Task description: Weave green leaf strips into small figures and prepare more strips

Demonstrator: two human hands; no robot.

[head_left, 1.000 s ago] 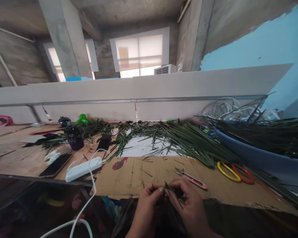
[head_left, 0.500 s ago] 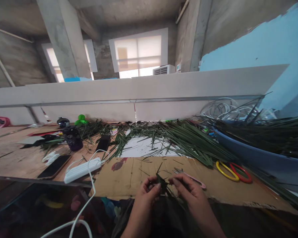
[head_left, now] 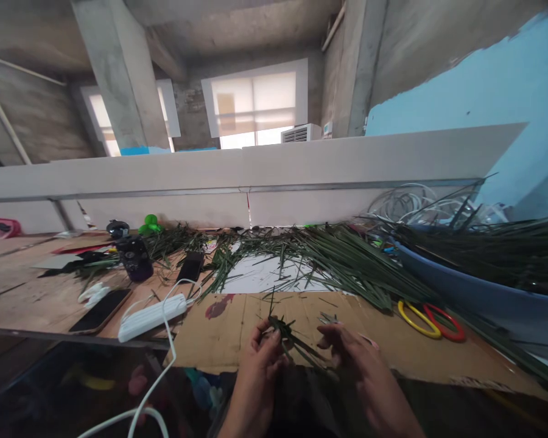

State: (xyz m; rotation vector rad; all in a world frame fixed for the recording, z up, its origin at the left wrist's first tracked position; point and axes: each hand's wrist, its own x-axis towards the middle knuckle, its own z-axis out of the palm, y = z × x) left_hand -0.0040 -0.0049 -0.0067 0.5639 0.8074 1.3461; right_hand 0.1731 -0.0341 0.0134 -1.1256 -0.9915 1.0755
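Between my left hand's (head_left: 263,353) thumb and fingers is pinched a small knotted piece of green leaf strips (head_left: 283,327). Its loose ends stick up and trail down to the right, above the cardboard sheet (head_left: 237,347). My right hand (head_left: 354,350) hovers to the right of this piece, fingers apart and slightly curled, near the trailing strips. Behind the right hand lies a pair of small scissors (head_left: 329,319), mostly covered by it. Farther right, scissors with one yellow and one red handle (head_left: 445,322) rest on the cardboard.
Long green leaves (head_left: 347,258) and cut scraps lie behind the cardboard over white paper (head_left: 256,274). A blue tub (head_left: 466,274) full of leaves stands at the right. On the left are a white power strip (head_left: 153,317), phones (head_left: 101,310) and a dark bottle (head_left: 134,258).
My left hand has shifted slightly left with the leaf piece and turned it. My right hand has come off the piece, its fingers opening, and now covers more of the small scissors.
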